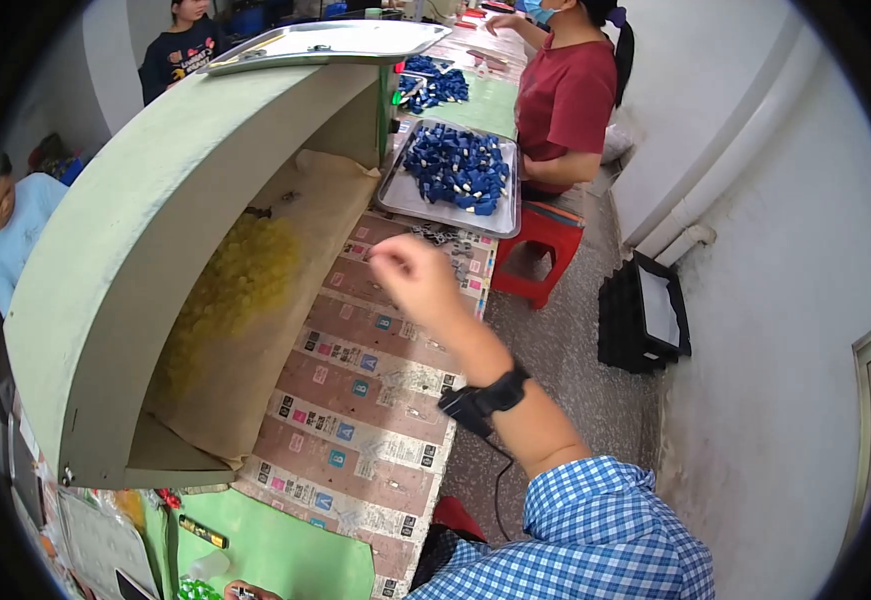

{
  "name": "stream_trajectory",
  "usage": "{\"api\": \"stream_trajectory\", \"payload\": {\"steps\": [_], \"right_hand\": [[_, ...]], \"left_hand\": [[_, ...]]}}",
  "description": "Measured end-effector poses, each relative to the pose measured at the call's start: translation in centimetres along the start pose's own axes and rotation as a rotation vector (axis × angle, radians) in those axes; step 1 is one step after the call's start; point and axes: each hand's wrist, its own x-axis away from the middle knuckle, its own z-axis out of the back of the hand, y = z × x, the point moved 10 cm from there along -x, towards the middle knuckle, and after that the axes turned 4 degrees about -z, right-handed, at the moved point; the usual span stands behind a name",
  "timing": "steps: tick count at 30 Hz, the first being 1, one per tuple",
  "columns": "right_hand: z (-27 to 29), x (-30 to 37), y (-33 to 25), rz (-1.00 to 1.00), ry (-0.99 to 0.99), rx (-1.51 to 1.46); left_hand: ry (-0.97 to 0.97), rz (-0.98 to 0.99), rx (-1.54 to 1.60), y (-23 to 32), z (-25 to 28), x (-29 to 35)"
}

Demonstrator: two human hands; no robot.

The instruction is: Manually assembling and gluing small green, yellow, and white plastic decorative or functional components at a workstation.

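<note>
My right hand (417, 278) reaches out over the printed paper covering (335, 345) on the table, its thumb and fingers pinched together. Something small and dark may be at its fingertips; it is too blurred to make out. Just beyond it lie small dark metal pieces (442, 236), beside a metal tray (395, 190) heaped with small blue pieces (460, 165) that have white parts. Only the fingers of my left hand (267, 594) show at the lower edge, closed around a small metal part (245, 593). Most of that hand is cut off.
To the left stands a pale green hood (125, 200) with a pile of yellow pieces (240, 275) inside. Another metal tray (335, 38) rests on top. A co-worker in a red shirt (570, 90) is beyond, near a red stool (535, 260). A black crate (645, 320) stands right.
</note>
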Motion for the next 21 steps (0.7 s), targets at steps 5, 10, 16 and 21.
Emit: {"api": "stream_trajectory", "payload": {"steps": [5, 10, 16, 21], "right_hand": [[11.6, -1.5, 8.6, -0.191, 0.087, 0.409], [9.7, -1.2, 11.6, -0.152, -0.035, 0.486], [10.3, -0.3, 11.8, -0.159, 0.012, 0.42], [10.6, 0.1, 11.3, -0.074, 0.007, 0.413]], "left_hand": [[0.078, 0.024, 0.009, -0.9, 1.0, 2.2], [0.193, 0.002, 0.003, -0.8, 2.4, 3.6], [0.119, 0.013, -0.02, -0.4, 1.1, 2.8], [0.081, 0.034, -0.056, -0.6, 0.4, 2.5]]}}
